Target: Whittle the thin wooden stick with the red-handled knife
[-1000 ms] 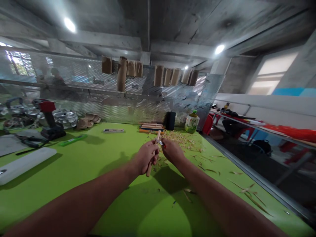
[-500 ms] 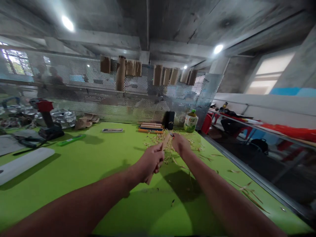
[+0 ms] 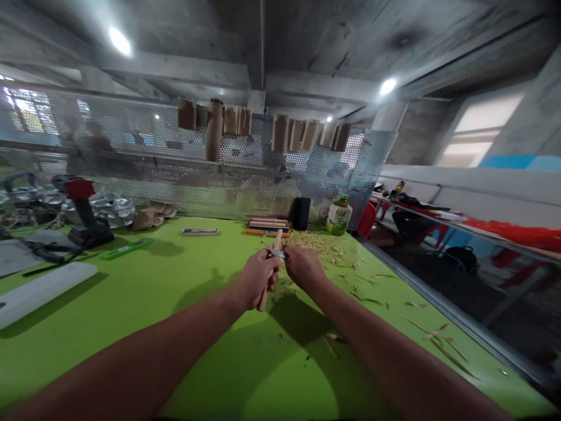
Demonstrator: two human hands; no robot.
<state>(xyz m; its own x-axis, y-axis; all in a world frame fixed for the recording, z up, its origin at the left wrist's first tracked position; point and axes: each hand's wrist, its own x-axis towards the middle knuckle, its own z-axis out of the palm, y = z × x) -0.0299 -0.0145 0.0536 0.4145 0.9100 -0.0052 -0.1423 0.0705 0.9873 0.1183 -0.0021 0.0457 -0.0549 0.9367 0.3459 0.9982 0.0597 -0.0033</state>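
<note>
My left hand (image 3: 259,279) is closed around a narrow light-brown wooden strip (image 3: 279,238), tilted up and away from me. The strip's lower end sticks out below my fist. My right hand (image 3: 305,269) grips a knife whose silver blade (image 3: 277,253) lies across the strip just above my left fingers. A bit of red shows at the knife's handle; my fingers hide the rest of it. Both hands are over the green tabletop (image 3: 188,280). Pale curled shavings (image 3: 326,242) are scattered beyond and beside my right hand.
At the back stand a green-capped bottle (image 3: 339,215), a black block (image 3: 301,213) and a stack of strips (image 3: 267,225). On the left are a red-and-black cordless drill (image 3: 82,190), a green cutter (image 3: 127,249) and a long white block (image 3: 48,292). A perforated metal panel (image 3: 184,181) rises behind.
My right hand and the knife have moved left and nearer to me, down along the strip towards my left hand. My left hand and the strip have shifted slightly left; the strip stands steeper.
</note>
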